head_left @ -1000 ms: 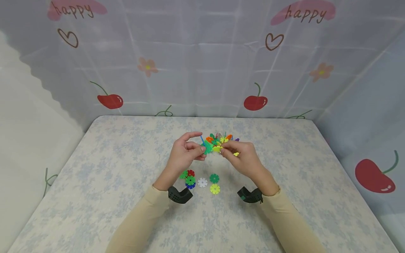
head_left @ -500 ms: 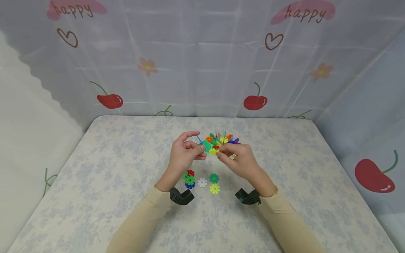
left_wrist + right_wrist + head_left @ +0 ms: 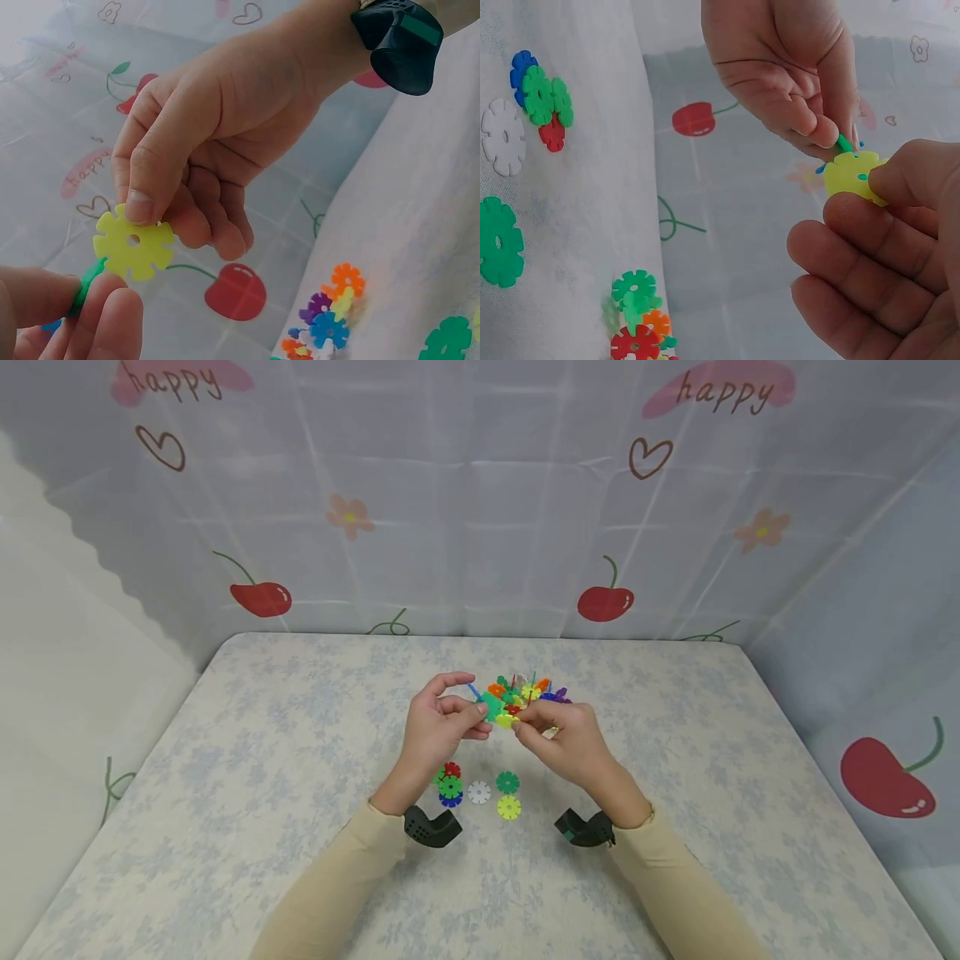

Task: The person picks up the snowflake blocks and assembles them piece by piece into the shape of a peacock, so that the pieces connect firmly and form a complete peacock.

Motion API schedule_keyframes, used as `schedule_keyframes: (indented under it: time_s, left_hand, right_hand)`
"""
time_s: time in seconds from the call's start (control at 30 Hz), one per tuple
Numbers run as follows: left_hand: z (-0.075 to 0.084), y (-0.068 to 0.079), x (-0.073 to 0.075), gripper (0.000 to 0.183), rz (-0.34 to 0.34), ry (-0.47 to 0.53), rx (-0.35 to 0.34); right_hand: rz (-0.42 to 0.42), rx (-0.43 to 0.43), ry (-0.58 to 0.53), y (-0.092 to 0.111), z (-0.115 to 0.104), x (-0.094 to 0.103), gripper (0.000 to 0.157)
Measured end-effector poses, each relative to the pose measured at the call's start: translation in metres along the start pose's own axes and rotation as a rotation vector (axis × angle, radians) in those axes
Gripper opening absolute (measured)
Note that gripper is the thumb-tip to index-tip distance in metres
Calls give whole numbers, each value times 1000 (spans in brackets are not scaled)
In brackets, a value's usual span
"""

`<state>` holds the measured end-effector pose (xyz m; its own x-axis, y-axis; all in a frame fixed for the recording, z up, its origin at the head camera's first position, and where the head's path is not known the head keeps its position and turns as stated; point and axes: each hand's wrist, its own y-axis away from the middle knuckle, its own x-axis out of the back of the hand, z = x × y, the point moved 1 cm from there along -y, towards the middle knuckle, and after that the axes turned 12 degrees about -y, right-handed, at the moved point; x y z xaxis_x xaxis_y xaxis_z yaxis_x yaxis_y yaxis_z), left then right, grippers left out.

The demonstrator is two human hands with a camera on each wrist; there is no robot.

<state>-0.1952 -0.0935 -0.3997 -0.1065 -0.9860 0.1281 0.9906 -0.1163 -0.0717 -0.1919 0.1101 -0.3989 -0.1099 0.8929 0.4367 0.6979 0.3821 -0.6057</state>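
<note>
My left hand (image 3: 442, 722) pinches a green notched plastic disc (image 3: 492, 707) between thumb and fingers. A blue disc (image 3: 474, 691), seen edge-on, stands by the green one under the raised index finger. My right hand (image 3: 570, 735) pinches a yellow snowflake disc (image 3: 120, 247) with a hole in its middle. In the left wrist view the green disc (image 3: 88, 286) is edge-on, its tip right at the yellow disc's notched rim. The right wrist view has the yellow disc (image 3: 844, 178) overlapping the green one, with the right hand's other fingers (image 3: 855, 262) loosely bent below.
Behind the hands lies a heap of joined colourful discs (image 3: 531, 692). Nearer on the patterned tablecloth (image 3: 300, 760) are loose discs: a white disc (image 3: 479, 792), a green disc (image 3: 507, 782), a yellow disc (image 3: 509, 807) and a red, green and blue cluster (image 3: 451, 787). A printed curtain (image 3: 465, 527) hangs behind.
The right hand has moved slightly left and toward the body, bringing the yellow disc up to the green one. The left hand has shifted only slightly; the loose discs stay put.
</note>
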Motion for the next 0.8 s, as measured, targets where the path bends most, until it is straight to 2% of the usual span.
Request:
schedule_keyframes:
  time_s: [0.2,0.3,0.43,0.6,0.7,0.8]
  left_hand:
    - [-1,-1,-1,38,9,16,-14]
    - [-1,0,-3,28,55,13,-89]
    - [-3,4,-8,22,136,-58,-205]
    - [-2,7,-12,11,115,-72,-274]
    - [0,7,-13,14,105,-17,-235]
    - [2,7,-13,28,87,98,-120]
  right_hand:
    - [63,9,-31,-1,1,3,6]
    - [91,-24,-114,-1,0,4,7]
    - [65,-113,-202,0,-2,3,3]
    - [85,-157,-203,0,-1,3,5]
    - [124,-157,-201,0,0,4,7]
    - [129,-138,-191,0,0,4,6]
